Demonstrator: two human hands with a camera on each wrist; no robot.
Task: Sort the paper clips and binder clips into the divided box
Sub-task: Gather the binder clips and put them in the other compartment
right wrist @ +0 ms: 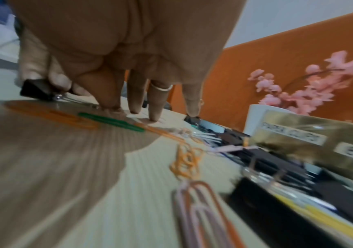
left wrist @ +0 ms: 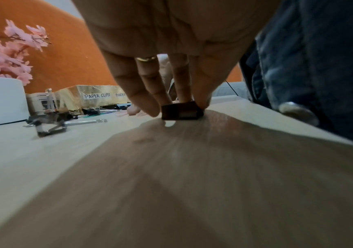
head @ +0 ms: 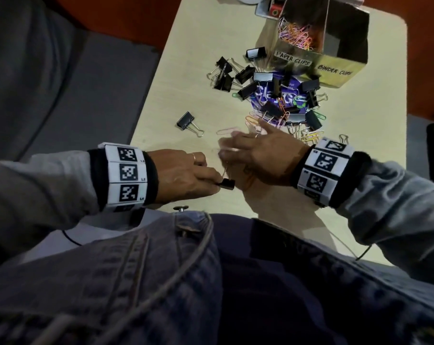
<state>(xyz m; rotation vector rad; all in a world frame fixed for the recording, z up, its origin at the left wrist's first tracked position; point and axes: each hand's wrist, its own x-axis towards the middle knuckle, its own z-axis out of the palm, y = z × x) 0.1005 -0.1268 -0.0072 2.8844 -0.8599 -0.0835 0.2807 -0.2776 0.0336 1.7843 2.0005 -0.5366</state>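
My left hand (head: 217,181) pinches a small black binder clip (head: 227,183) against the table near its front edge; the left wrist view shows this clip (left wrist: 181,111) held between thumb and fingers (left wrist: 150,107). My right hand (head: 238,155) hovers beside it, blurred, with straight spread fingers (right wrist: 153,107) whose tips touch the table among loose paper clips (right wrist: 112,121). The gold divided box (head: 335,66) stands at the back right, labelled PAPER CLIPS and BINDER CLIPS. Coloured paper clips (head: 298,36) lie in its left compartment. A mixed pile of clips (head: 273,100) lies in front of it.
One binder clip (head: 187,122) and a pink paper clip (head: 224,131) lie apart, left of the pile. A white pot (left wrist: 1,100) with pink flowers stands behind the box. The table's left edge (head: 146,100) and my denim jacket (head: 161,270) are close.
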